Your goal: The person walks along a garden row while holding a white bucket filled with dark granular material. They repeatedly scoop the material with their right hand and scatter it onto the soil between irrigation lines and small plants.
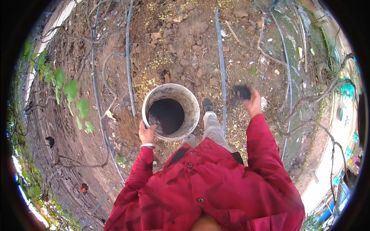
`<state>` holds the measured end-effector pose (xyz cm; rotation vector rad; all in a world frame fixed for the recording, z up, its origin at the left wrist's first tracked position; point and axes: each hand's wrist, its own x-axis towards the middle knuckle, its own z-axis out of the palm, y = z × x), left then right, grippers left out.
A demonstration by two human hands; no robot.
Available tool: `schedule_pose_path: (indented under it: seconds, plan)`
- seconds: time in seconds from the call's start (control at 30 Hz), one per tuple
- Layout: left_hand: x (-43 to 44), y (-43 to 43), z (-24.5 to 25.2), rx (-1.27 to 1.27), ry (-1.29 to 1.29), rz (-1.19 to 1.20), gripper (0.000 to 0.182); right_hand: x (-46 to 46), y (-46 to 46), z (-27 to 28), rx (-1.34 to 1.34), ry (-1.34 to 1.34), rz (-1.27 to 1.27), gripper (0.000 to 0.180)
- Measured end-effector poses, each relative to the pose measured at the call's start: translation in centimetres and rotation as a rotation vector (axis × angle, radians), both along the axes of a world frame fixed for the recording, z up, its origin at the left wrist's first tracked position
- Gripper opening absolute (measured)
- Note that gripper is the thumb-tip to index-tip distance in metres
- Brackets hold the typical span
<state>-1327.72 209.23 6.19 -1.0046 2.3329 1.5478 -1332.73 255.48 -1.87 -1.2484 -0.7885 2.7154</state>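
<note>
A whitish plastic bucket [189,105] with a stained inner wall is before me, its mouth facing up. Dark, soil-like material [167,117] covers the bottom; whether it is loose or liquid I cannot tell. My left hand [147,133] grips the rim at the near left, thumb inside. Off to the right, my right hand [253,101] holds a small black container [244,91], blurred by motion. Dark matter shows at its left end, over the ground. The container's exact kind is unclear.
Grey irrigation hoses [221,57] run along the brown, cloddy soil [188,40] on both sides. Bare vine stems [315,99] spread at the right, and green leaves [70,89] hang at the left. My shoe [207,104] stands beside the bucket. A pale strip [326,173] borders the right.
</note>
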Motion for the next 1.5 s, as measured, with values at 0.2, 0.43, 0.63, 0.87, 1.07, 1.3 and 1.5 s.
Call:
schedule_pose_path:
  seconds: [0.2,0.43,0.63,0.87,1.07,1.3,1.5]
  plan:
    - [-1.2,1.0,1.3,-0.072,0.040,-0.101,0.040,-10.1,1.6,9.8,0.204,0.372,-0.044,0.043]
    - [-3.5,3.7,1.7,-0.058,0.063,-0.215,0.052,-5.4,-8.1,10.6,0.122,0.317,0.383,0.043]
    - [-4.8,9.5,5.1,-0.170,0.276,-0.404,0.066,0.0,-16.3,2.5,-0.103,-0.221,0.630,0.058]
    - [-3.1,14.5,12.5,-0.251,0.442,-0.940,0.062,-2.6,-15.1,-2.6,-0.370,0.087,0.202,0.053]
    - [-4.6,15.6,14.9,-0.246,0.503,-1.111,0.066,-4.1,-7.2,0.8,-0.322,0.020,0.220,0.048]
    - [-9.7,15.9,10.6,-0.186,0.446,-0.794,0.055,-9.2,-9.2,-1.0,-0.398,0.090,0.351,0.043]
    - [-7.8,10.8,2.0,-0.116,0.010,-0.372,0.061,-5.7,-11.7,0.7,-0.657,-0.043,0.507,0.024]
